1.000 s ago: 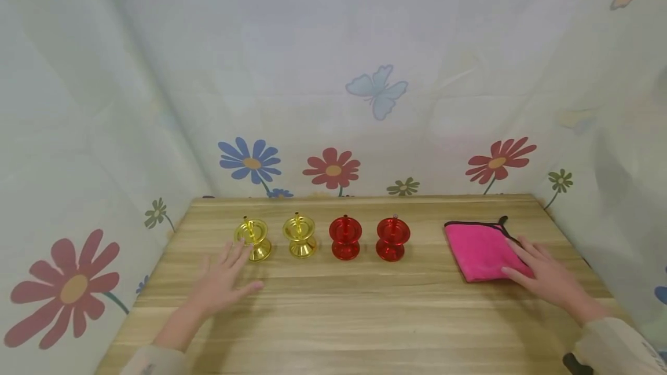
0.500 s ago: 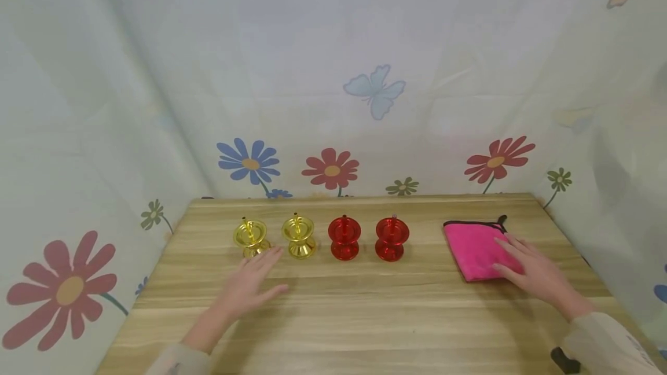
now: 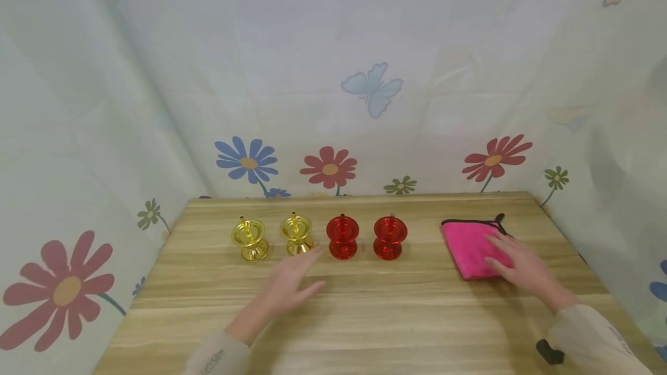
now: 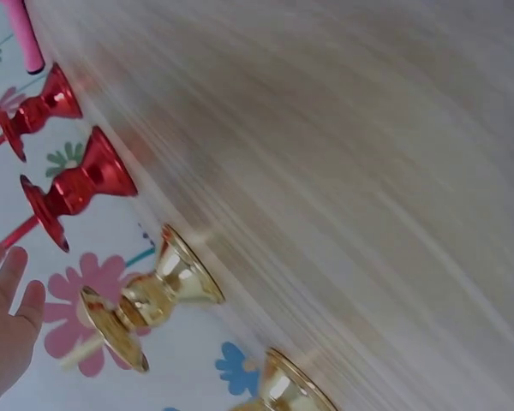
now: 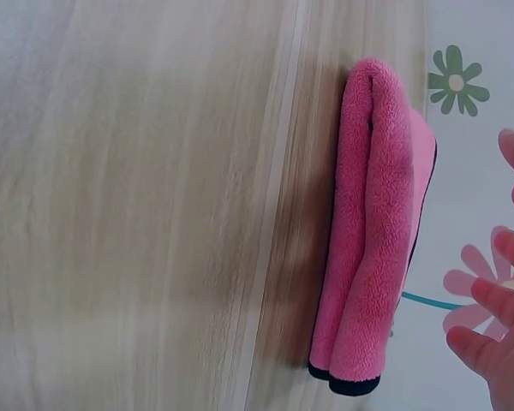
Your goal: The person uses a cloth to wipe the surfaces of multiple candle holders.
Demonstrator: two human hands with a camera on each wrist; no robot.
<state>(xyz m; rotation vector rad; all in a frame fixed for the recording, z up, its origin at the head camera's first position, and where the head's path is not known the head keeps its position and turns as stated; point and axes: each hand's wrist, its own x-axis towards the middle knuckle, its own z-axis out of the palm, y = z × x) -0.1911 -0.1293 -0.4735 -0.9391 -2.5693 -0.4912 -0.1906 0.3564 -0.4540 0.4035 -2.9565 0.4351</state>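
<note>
Two shiny gold candle holders and two red candle holders stand upright in a row, each with a wide dish, a flared base and a thin central stem. My left hand is over the table in front of the second gold holder, fingers extended and holding nothing. Its fingertips overlap that holder's base in the head view. To the right lies a folded pink towel with black edging. My right hand hovers over its right side, fingers spread; the right wrist view shows a gap between towel and fingers.
The wooden table has its back edge against a pale curtain printed with flowers and a butterfly. A small black object shows beside the right sleeve.
My left hand has moved right, from in front of the first gold holder to the second. My right hand has shifted slightly left over the towel. Holders and towel stay in place.
</note>
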